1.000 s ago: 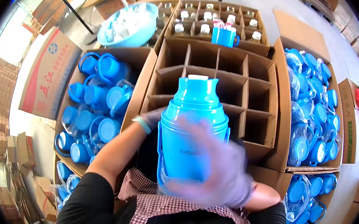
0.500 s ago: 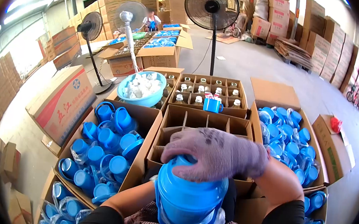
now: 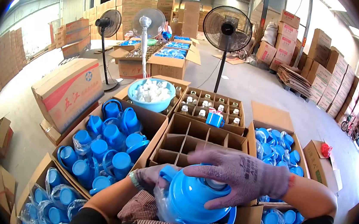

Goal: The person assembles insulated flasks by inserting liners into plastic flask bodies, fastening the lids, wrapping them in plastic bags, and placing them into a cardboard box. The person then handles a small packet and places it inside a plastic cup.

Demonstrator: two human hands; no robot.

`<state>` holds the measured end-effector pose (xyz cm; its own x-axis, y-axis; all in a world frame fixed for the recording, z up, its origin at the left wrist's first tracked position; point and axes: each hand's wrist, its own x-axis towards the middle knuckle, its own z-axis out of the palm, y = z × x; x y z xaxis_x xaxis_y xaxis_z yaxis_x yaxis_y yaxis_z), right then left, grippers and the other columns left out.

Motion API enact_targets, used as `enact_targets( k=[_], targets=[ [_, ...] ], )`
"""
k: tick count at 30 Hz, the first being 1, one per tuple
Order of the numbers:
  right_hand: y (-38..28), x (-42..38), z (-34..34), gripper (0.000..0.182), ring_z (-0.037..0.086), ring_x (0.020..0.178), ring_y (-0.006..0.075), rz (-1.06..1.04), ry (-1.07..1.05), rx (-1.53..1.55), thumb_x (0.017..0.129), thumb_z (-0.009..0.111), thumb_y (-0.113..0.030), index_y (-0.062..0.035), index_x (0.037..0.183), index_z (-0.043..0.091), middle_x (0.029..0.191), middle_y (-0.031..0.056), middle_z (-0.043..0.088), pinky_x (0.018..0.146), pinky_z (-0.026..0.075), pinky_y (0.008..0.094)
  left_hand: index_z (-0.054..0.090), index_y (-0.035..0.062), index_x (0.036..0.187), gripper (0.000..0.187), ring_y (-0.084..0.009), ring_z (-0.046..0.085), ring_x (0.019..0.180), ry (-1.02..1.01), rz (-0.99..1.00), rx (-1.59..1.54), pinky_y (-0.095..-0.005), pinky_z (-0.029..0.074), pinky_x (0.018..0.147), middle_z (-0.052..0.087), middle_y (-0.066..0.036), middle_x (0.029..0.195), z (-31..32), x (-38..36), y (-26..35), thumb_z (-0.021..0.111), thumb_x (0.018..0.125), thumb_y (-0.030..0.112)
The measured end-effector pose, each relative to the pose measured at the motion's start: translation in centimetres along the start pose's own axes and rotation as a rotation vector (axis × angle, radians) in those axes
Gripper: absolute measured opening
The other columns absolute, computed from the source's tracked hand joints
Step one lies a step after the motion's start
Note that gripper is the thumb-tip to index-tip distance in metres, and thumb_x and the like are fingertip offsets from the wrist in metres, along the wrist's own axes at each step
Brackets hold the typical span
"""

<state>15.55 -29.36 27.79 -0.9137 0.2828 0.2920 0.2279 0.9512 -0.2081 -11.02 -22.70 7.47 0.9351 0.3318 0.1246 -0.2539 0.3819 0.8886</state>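
A blue plastic thermos flask [image 3: 192,202] rests in my lap, tilted, with clear plastic film at its left side and a loop handle hanging low on the right. My left hand [image 3: 150,177], in a grey glove, is closed at the blue grip at the flask's upper left. My right hand [image 3: 244,176], in a purple-grey printed glove, curls over the flask's top. Its fingers wrap the neck, where a pale, shiny round piece shows under the palm. Just beyond lies a divided cardboard box [image 3: 170,144] with bare compartments in view.
Boxes of blue flasks stand at left [image 3: 142,162] and right [image 3: 300,162]. Ahead are a carton of glass bottles [image 3: 244,126], a blue cup [image 3: 216,120] and a basin [image 3: 152,105] of white pieces. Standing fans [image 3: 227,29] rise behind, and a person [image 3: 166,28] is farther back.
The flask has tipped and turned, its handle now low on the right. My left hand has come into view at its upper left. My right hand has shifted right and down around the neck.
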Motion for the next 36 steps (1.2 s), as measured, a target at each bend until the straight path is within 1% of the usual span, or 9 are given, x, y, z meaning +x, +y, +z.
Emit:
enact_targets(
  k=[5,8,13,17,21,27,29,33,36],
  targets=[
    [8.1,-7.7,6.3,0.050,0.070,0.096,0.0388,0.822,0.234,0.070,0.088,0.074,-0.043,-0.0017,0.114,0.064,0.099,0.0182,0.070,0.088,0.056,0.0447,0.058,-0.0008,0.139,0.076,-0.0163,0.065,0.115,0.747,0.177,0.545,-0.0316,0.051,0.100,0.067,-0.010,0.127,7.9,2.6,-4.5,0.089,0.079,0.034],
    [3.5,-5.2,3.3,0.067,0.067,0.107,0.0402,1.146,0.038,-0.012,0.085,0.075,-0.050,0.0054,0.119,0.058,0.109,0.0246,0.068,0.092,0.055,0.0445,0.050,-0.0030,0.149,0.073,-0.0173,0.062,0.123,0.651,0.123,0.003,-0.0326,0.046,0.106,0.060,-0.008,0.143,9.9,1.9,-5.3,0.084,0.087,0.016],
    [-1.1,-1.1,0.8,0.068,0.057,0.125,0.0357,-0.058,0.016,-0.113,0.082,0.078,-0.047,-0.0151,0.138,0.057,0.130,0.0185,0.059,0.100,0.050,0.0508,0.058,-0.0023,0.140,0.074,-0.0176,0.061,0.125,0.070,0.019,0.101,-0.0363,0.045,0.111,0.065,-0.008,0.136,-0.7,-2.5,-1.9,0.089,0.081,0.030],
    [3.6,-4.1,3.9,0.039,0.066,0.103,0.0389,0.612,0.247,-0.088,0.090,0.068,-0.039,-0.0084,0.114,0.066,0.107,0.0181,0.066,0.089,0.053,0.0488,0.059,0.0000,0.138,0.074,-0.0139,0.066,0.107,0.689,-0.010,0.100,-0.0325,0.050,0.102,0.071,-0.004,0.118,6.8,0.1,-3.0,0.087,0.081,0.040],
    [2.1,-2.9,2.6,0.054,0.066,0.105,0.0418,1.034,-0.146,-0.248,0.091,0.063,-0.054,-0.0084,0.120,0.065,0.115,0.0245,0.064,0.095,0.053,0.0458,0.051,0.0015,0.150,0.084,-0.0076,0.063,0.094,0.669,0.122,0.254,-0.0235,0.049,0.092,0.067,0.002,0.106,8.3,0.3,-7.3,0.089,0.081,0.030],
    [-0.4,-1.0,1.3,0.050,0.067,0.106,0.0303,0.010,0.140,-0.030,0.085,0.075,-0.047,-0.0174,0.125,0.071,0.121,0.0108,0.066,0.089,0.057,0.0428,0.053,-0.0031,0.145,0.079,-0.0170,0.060,0.124,0.276,0.038,0.099,-0.0350,0.045,0.110,0.065,-0.007,0.134,2.1,-3.2,-2.0,0.089,0.082,0.026],
    [3.6,-3.6,3.8,0.042,0.067,0.103,0.0333,0.416,0.242,-0.085,0.086,0.076,-0.040,-0.0132,0.118,0.072,0.115,0.0157,0.067,0.089,0.056,0.0422,0.047,-0.0035,0.149,0.083,-0.0193,0.060,0.124,0.655,-0.032,0.046,-0.0365,0.044,0.111,0.062,-0.012,0.139,5.9,-1.8,-3.0,0.087,0.084,0.028],
    [4.5,-3.9,5.0,0.047,0.067,0.103,0.0380,1.099,-0.058,-0.196,0.087,0.075,-0.043,-0.0093,0.119,0.070,0.113,0.0223,0.067,0.092,0.054,0.0414,0.016,-0.0029,0.162,0.113,-0.0230,0.043,0.143,0.537,0.083,0.682,-0.0390,0.033,0.120,0.040,-0.014,0.160,9.9,0.1,-7.1,0.089,0.082,0.029],
    [-0.5,-1.0,0.0,0.050,0.068,0.103,0.0395,0.339,0.101,-0.249,0.086,0.076,-0.043,-0.0098,0.123,0.070,0.112,0.0187,0.069,0.090,0.057,0.0443,0.038,-0.0010,0.155,0.100,-0.0203,0.051,0.136,0.270,0.099,0.113,-0.0383,0.037,0.117,0.053,-0.012,0.150,6.0,-1.6,-1.7,0.092,0.077,0.030]
  ],
)
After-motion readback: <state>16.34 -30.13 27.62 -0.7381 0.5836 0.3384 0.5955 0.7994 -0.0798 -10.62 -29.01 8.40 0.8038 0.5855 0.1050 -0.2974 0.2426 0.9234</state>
